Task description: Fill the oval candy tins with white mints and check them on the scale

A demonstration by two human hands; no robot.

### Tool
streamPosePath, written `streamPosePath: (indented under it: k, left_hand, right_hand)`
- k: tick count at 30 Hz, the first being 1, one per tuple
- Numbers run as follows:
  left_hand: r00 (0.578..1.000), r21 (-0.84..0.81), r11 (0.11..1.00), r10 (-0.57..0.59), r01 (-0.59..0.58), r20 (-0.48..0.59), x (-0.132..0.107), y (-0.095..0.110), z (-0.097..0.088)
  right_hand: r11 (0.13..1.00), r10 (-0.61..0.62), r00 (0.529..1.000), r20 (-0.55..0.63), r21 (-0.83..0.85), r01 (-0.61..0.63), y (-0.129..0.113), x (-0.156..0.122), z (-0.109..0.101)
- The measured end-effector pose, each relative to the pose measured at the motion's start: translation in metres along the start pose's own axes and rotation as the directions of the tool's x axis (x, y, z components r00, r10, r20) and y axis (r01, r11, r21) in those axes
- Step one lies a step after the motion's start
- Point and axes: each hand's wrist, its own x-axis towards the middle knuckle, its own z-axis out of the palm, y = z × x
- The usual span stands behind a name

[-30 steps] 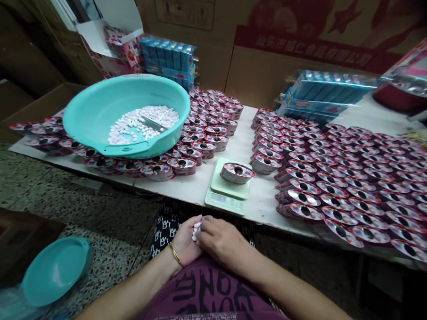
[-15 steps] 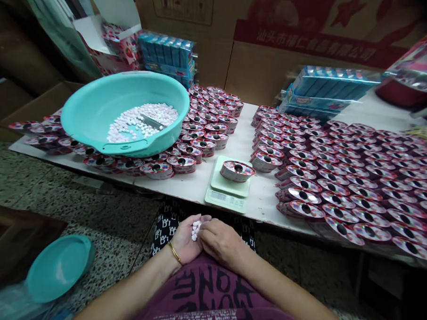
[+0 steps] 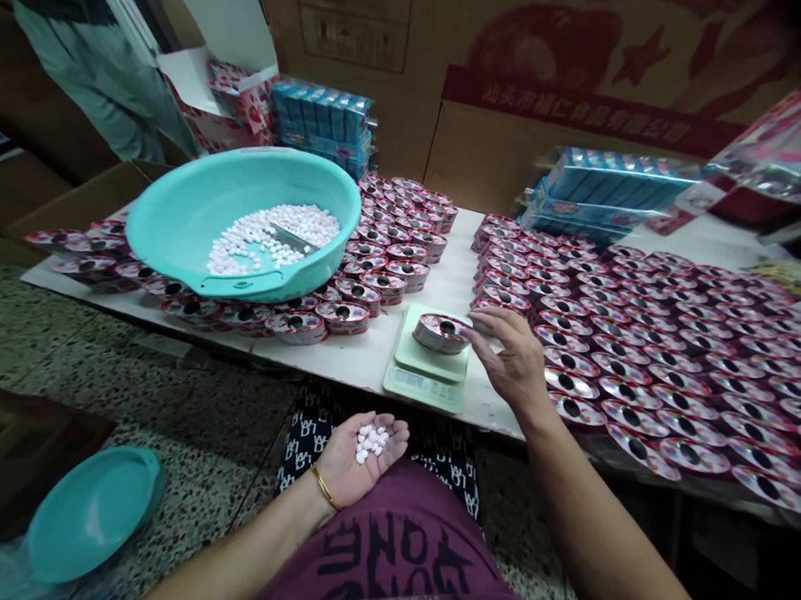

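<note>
Head view: looking down past a maroon printed top (image 3: 385, 548) and black-and-white patterned trousers (image 3: 301, 446) at a table of round tins.

Left hand (image 3: 360, 456): lay wide open, palm up, near the table's edge, with a gold bangle (image 3: 325, 487) at the wrist.

Candies in the palm (image 3: 371, 443): a small cluster of white and pale pink pieces sat loose in the hollow of that hand.

Right hand (image 3: 509, 362): it was out over the table, half open, its fingertips (image 3: 474, 325) at the rim of the tin on the scale. Whether it actually gripped the tin, I couldn't tell.

Round tin (image 3: 440, 333): it sat tilted on the platform of a pale green digital scale (image 3: 424, 361) — hole in its centre, printed red and silver.

Scale's place: on the white table (image 3: 370, 363), between two massed groups of matching tins (image 3: 669, 377).

Teal basin (image 3: 198, 220): it stood on the table's left side, holding a heap of the same candies (image 3: 271, 239) with a metal scoop (image 3: 290, 238) lying in them.

Floor: a teal lid (image 3: 91, 512) lay on the speckled terrazzo (image 3: 145, 391), left of the person.

Back of the table: blue wrapped packs (image 3: 319, 122) stood against cardboard cartons (image 3: 564, 89) — and beyond them, another person's legs (image 3: 105, 74).
</note>
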Motion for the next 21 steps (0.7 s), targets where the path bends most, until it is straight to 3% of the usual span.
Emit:
streamPosePath:
  k: [3,6,10,12,14,17,19,21]
  left_hand:
    - [1.000,-0.021,1.000,-0.001,0.001,-0.029,0.001,-0.001,0.000]
    - [0.997,-0.018,1.000,0.011,-0.013,-0.070,0.004,-0.001,0.001]
    - [0.991,-0.029,0.998,0.054,-0.058,-0.122,0.010,0.006,0.000]
    - [0.989,-0.054,0.997,0.048,-0.056,-0.139,0.011,0.012,-0.001]
    - [0.986,-0.079,0.995,0.046,-0.060,-0.162,0.011,0.018,-0.001]
    - [0.974,-0.095,0.991,0.072,-0.094,-0.213,0.011,0.024,-0.001]
    - [0.965,-0.082,0.988,0.109,-0.132,-0.237,0.012,0.027,-0.001]
    - [0.961,-0.066,0.989,0.114,-0.134,-0.252,0.013,0.029,-0.001]
  right_hand:
    - [0.999,-0.002,0.991,0.134,-0.037,0.007,0.002,0.000,0.009]
    - [0.999,-0.012,0.971,0.239,-0.038,0.022,0.010,0.020,0.015]
    - [0.989,0.018,0.998,0.054,-0.149,-0.010,0.046,0.082,0.019]
    - [0.968,0.082,0.995,-0.054,-0.232,-0.093,0.071,0.119,0.026]
    - [0.928,0.195,0.978,-0.072,-0.310,-0.208,0.093,0.152,0.040]
    - [0.889,0.363,0.929,0.075,-0.326,-0.321,0.111,0.185,0.072]
    - [0.898,0.391,0.905,0.169,-0.285,-0.335,0.112,0.196,0.091]
    - [0.908,0.385,0.903,0.191,-0.256,-0.333,0.109,0.197,0.100]
